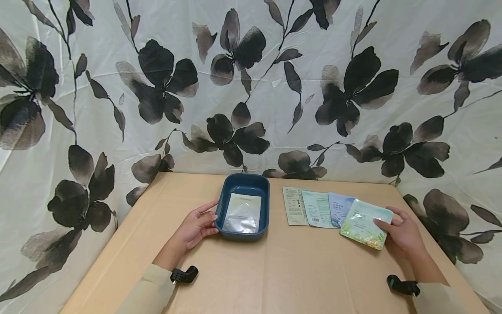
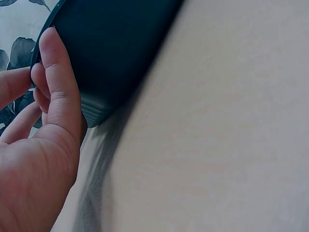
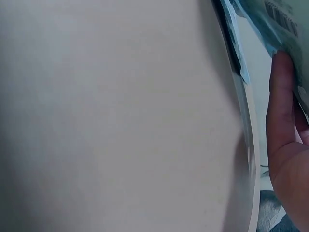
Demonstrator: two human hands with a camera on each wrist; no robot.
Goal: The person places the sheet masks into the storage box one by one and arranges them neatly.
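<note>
The left hand (image 1: 197,226) touches the left wall of the blue box (image 1: 243,236), fingers relaxed, perhaps to steady it at picture centre; inside, a silver packet (image 1: 242,213) lies flat. Right of centre, the right hand (image 1: 405,233) pinches the green packet (image 1: 364,223) by its edge, seemingly leaving the face uncovered, beside three overlapping packets (image 1: 317,208).
</note>
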